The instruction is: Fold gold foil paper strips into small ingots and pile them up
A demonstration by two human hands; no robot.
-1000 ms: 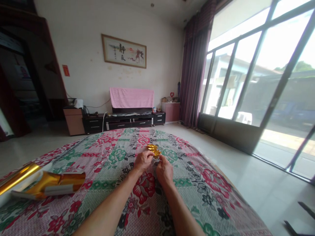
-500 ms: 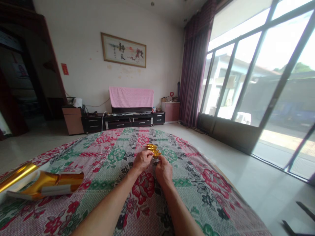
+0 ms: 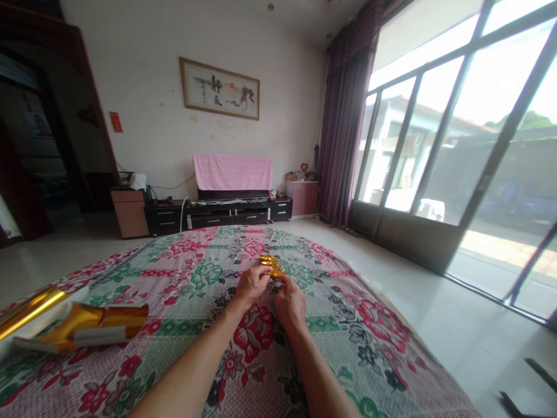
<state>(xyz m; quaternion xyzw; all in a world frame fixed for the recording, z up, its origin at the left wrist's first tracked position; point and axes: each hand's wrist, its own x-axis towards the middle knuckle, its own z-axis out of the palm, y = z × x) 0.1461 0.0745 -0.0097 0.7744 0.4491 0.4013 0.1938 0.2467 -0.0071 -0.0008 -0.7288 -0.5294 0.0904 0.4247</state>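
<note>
A small folded piece of shiny gold foil paper (image 3: 272, 264) is between my two hands, over the middle of the flower-patterned tablecloth (image 3: 191, 342). My left hand (image 3: 252, 284) pinches its near left edge between thumb and fingers. At its near right corner, my right hand (image 3: 290, 301) is closed, with thumb and forefinger pressed on the foil. The foil's layers look creased and pointed; its exact shape is too small to make out. Both forearms reach in from the bottom edge.
Rolled and curled sheets of gold foil paper (image 3: 104, 322) with pale backing lie at the cloth's left. Beyond the table stand a low black TV cabinet (image 3: 217, 219) and a screen under a pink cloth (image 3: 232, 171). Glass doors (image 3: 439, 139) line the right side.
Both hands and the small gold foil piece stay in nearly the same place. Only a very slight shift of the whole view shows.
</note>
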